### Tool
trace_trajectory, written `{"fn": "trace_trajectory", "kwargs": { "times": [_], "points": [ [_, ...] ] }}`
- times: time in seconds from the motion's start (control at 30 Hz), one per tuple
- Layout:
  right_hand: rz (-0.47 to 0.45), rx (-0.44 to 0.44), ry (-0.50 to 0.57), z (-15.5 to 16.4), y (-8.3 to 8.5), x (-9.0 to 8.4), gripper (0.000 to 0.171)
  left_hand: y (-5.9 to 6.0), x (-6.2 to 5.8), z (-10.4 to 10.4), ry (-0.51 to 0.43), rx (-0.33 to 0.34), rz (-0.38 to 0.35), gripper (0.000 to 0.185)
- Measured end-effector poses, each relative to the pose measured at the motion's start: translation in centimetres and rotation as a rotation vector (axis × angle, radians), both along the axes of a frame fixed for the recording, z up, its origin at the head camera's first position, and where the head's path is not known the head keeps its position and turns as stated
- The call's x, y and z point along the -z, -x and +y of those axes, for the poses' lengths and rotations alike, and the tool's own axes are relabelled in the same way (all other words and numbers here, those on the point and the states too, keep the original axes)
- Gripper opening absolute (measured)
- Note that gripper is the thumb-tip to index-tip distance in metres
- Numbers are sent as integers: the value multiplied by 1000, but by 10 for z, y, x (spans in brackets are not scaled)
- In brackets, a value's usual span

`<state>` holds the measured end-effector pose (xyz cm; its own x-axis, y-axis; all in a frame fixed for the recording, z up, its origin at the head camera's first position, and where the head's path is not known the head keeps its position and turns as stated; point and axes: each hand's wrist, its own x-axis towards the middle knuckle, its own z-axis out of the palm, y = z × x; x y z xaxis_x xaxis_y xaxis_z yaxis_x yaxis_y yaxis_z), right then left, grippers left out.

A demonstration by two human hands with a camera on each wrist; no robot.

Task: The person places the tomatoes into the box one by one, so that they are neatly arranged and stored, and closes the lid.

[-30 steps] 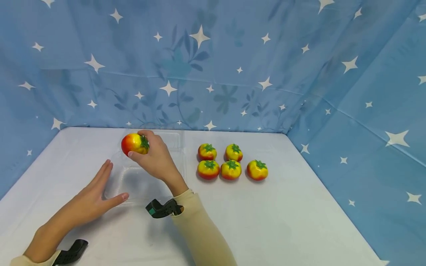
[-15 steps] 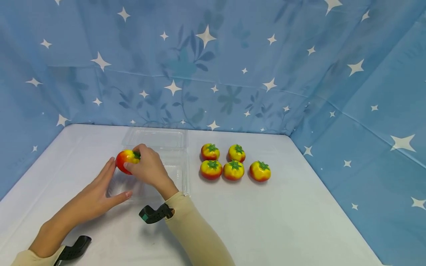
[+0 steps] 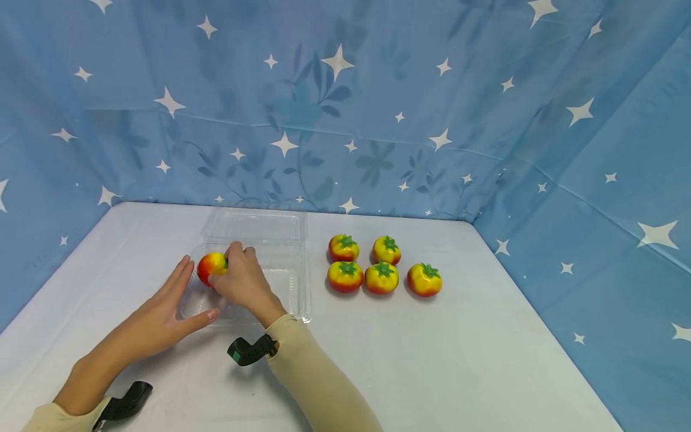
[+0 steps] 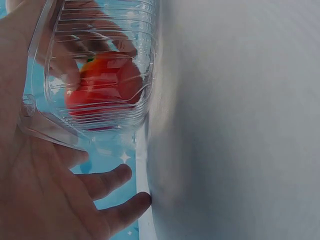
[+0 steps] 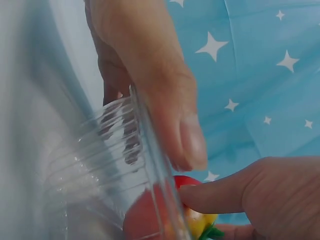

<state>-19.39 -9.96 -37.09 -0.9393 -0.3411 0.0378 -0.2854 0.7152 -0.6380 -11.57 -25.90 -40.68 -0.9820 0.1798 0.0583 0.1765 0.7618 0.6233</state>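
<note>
My right hand (image 3: 245, 280) pinches a yellow-red toy tomato (image 3: 212, 268) by its leafy end, inside the left part of a clear plastic clamshell box (image 3: 278, 288). Seen through the ribbed wall in the left wrist view, the tomato (image 4: 112, 82) sits low within the box. My left hand (image 3: 159, 321) lies along the box's left side, fingers straight and thumb spread toward the front edge. In the right wrist view, the left thumb (image 5: 187, 135) is at the box rim, close above the tomato (image 5: 150, 215). The right fingertips are partly hidden behind the fruit.
Several more toy tomatoes (image 3: 381, 278) stand in a group right of the box on the white table (image 3: 459, 342). The box's lid (image 3: 254, 225) is folded back toward the blue starry curtain (image 3: 378, 90), which encloses the back and sides.
My right hand has lowered the tomato from above the box down into its left part. The left hand stays at the box's side. The view has shifted slightly.
</note>
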Motion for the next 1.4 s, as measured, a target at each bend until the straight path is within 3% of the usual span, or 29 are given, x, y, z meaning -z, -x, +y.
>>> {"fn": "trace_trajectory", "kwargs": {
  "times": [0.17,0.3,0.53,0.77,1.4],
  "points": [
    [22,-52,-79,2,1,2,57,-1,-2,2,40,-22,7,111],
    [44,-99,-93,3,1,3,54,0,-2,3,68,-38,11,112],
    [18,-54,7,0,1,8,53,0,2,2,58,-32,5,113],
    [14,-19,37,-4,2,12,53,0,2,1,18,-8,11,111],
    [44,-57,-45,0,6,13,57,0,-1,2,11,-4,8,111]
  ]
}}
